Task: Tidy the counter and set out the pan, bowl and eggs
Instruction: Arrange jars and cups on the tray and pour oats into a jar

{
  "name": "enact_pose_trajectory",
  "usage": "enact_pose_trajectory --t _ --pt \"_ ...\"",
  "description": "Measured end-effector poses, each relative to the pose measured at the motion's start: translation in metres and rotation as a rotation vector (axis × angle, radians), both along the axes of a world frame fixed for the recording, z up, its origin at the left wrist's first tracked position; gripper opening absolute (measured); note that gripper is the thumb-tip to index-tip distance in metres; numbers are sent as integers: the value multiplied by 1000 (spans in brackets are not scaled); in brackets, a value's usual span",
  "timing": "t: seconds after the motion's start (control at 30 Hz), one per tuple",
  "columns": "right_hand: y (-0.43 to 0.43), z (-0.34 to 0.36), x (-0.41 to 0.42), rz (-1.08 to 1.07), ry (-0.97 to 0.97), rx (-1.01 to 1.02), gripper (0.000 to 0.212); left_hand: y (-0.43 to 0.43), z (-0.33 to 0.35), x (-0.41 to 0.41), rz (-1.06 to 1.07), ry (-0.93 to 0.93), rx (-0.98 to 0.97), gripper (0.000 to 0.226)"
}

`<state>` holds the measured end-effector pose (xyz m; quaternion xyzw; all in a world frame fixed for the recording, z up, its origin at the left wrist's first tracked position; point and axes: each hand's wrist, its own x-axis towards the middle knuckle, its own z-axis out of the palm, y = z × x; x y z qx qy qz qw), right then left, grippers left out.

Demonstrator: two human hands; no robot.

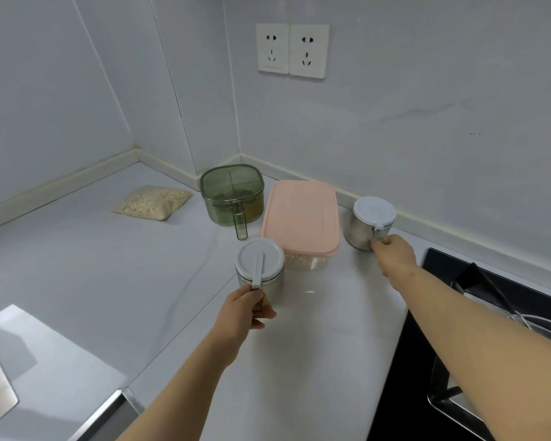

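Observation:
Two steel seasoning jars with white lids stand on the pale counter (77,265). My left hand (244,308) grips the handle of the near jar (260,265) in the middle. My right hand (393,256) holds the handle of the far jar (371,222) close to the back wall. Between the jars sits a clear box with a pink lid (301,218). At the right edge, part of a metal pan (535,329) rests on the black stove (439,265), partly hidden by my right forearm. No bowl or eggs are in view.
A green lidded container (231,194) with a handle stands in the corner. A clear bag of grain (151,202) lies to its left. A steel sink edge (0,393) shows at the lower left. Two wall sockets (291,50) sit above the counter.

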<state>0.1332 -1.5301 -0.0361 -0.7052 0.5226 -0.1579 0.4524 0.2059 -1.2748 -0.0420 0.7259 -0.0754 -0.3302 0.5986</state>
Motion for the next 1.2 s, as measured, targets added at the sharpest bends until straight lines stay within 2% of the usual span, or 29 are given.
enact_pose_trajectory --t 0.1,0.2,0.4,0.7,1.03,1.2 --pt "10 5 -5 5 -101 237 9 0 1 1 -24 -3 32 32" --pt "27 8 -18 -66 -217 425 17 1 2 2 -34 -2 36 31" --pt "76 3 -47 -29 -152 314 16 4 3 2 -59 8 4 32" --pt "159 -4 -63 -64 -233 398 26 21 8 7 -180 14 10 30" --pt "227 -2 -65 -90 -306 521 11 61 6 4 -322 59 -8 25" --pt "256 -3 -63 -146 -327 460 28 79 3 -2 -355 64 -40 26"
